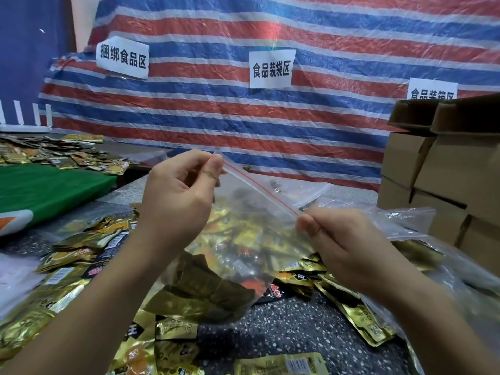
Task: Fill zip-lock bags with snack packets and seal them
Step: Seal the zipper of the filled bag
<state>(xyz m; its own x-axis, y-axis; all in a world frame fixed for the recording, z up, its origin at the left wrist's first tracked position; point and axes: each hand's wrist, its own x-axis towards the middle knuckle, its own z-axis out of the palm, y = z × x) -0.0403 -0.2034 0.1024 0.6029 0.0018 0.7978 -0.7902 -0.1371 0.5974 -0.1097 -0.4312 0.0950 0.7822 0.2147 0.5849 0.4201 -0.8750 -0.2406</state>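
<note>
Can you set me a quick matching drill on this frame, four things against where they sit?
Things:
1. left hand
2. right hand
3. boxes
4. green cloth

Places:
A. stacked at far right
B. pinches the bag's upper zip end
C. far left on the table
D. pinches the bag's lower zip end

Pairs: 1-B, 2-D, 3-A, 4-C

Third wall sign point(432, 90) behind cardboard boxes point(443, 169)
</note>
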